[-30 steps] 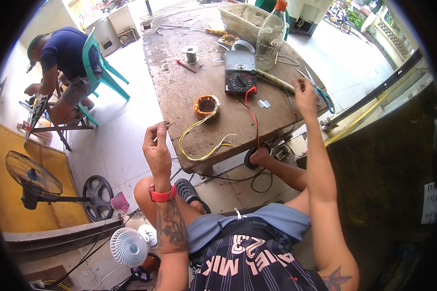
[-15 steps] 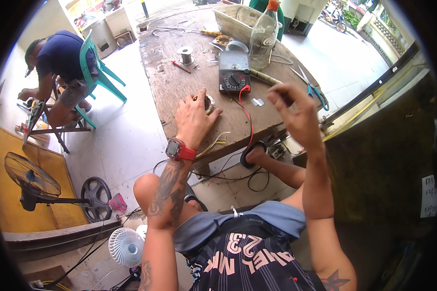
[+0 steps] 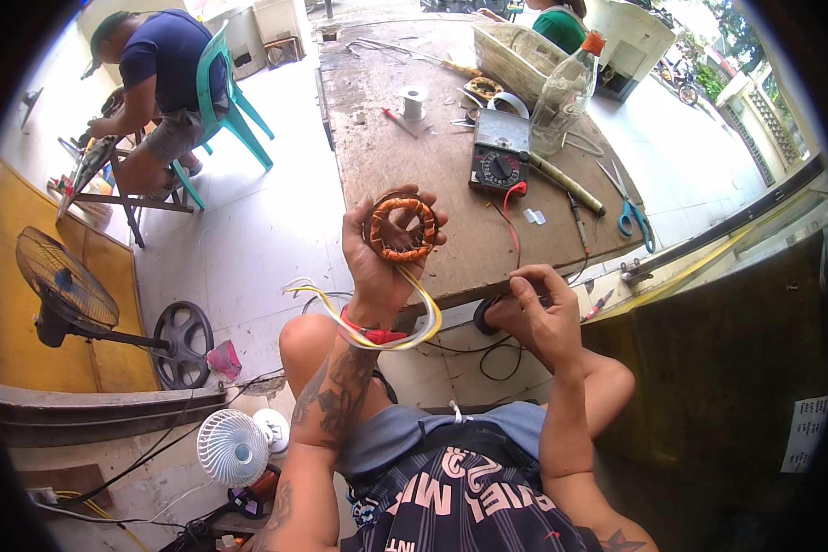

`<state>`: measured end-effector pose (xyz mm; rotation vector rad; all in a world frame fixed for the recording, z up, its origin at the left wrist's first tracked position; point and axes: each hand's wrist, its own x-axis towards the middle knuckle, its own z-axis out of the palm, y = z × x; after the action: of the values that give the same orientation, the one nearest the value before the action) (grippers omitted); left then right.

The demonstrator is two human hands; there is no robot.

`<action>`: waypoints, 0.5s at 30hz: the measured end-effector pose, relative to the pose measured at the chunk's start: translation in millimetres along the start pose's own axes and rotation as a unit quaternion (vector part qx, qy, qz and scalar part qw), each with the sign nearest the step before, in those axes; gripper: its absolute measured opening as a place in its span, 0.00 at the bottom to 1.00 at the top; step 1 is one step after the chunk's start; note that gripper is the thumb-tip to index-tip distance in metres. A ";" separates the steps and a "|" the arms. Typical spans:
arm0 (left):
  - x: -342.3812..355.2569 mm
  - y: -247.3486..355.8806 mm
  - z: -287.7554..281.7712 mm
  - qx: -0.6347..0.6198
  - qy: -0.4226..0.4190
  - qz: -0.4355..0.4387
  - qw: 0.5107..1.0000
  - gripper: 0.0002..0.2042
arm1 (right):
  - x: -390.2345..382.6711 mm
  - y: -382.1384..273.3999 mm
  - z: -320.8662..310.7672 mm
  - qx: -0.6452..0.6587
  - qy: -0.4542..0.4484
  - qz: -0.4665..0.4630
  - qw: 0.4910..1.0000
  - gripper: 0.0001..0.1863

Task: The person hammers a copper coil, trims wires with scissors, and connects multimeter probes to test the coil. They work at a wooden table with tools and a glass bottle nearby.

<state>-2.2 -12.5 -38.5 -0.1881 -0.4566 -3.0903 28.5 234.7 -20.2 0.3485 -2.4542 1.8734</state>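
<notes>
My left hand (image 3: 370, 267) is turned palm up, its fingers wrapped round a ring-shaped motor stator (image 3: 402, 258) with copper windings bound in orange. White, yellow and grey lead wires (image 3: 430, 317) hang from the stator and loop over my wrist. To its right, my right hand (image 3: 554, 317) is near the table's front edge with fingers bent and the tips close together; whatever they pinch is too small to make out. A red test lead (image 3: 515, 230) runs from the analog multimeter (image 3: 500, 158) on the table down toward these fingertips.
On the wooden table (image 3: 368, 120) are a solder spool (image 3: 413, 103), a glass bottle (image 3: 566, 97), a plastic basin (image 3: 515, 53), blue-handled scissors (image 3: 630, 216) and a probe (image 3: 578, 223). A person (image 3: 161, 64) sits at left on a green chair (image 3: 223, 87). Fans (image 3: 235, 448) stand lower left.
My left hand has lifted the stator off the table and turned palm up, bringing its wires into view. My right hand has come down toward my lap. The view has shifted.
</notes>
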 end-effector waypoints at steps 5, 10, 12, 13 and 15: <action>0.8 0.5 -2.5 -0.005 -0.002 -0.002 1.000 0.29 | -3.5 11.1 -3.7 0.008 0.002 -0.030 1.000 0.09; 0.6 0.8 -3.2 -0.008 -0.010 -0.011 1.000 0.29 | -6.7 7.5 -6.5 -0.016 -0.004 -0.023 1.000 0.09; 1.5 1.1 -3.8 -0.001 -0.001 -0.011 1.000 0.29 | -8.4 2.7 -7.6 -0.008 -0.003 -0.014 1.000 0.09; 1.9 1.1 -4.1 0.002 0.001 -0.012 1.000 0.29 | -9.2 -0.1 -8.3 -0.001 -0.001 -0.009 1.000 0.09; 2.3 1.0 -4.5 0.008 0.003 -0.012 1.000 0.29 | -10.6 -5.7 -10.1 0.009 0.001 0.004 1.000 0.09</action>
<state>-4.9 -14.7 -42.2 -0.1752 -0.4882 -3.1090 38.9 244.6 -13.8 0.3382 -2.4422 1.9004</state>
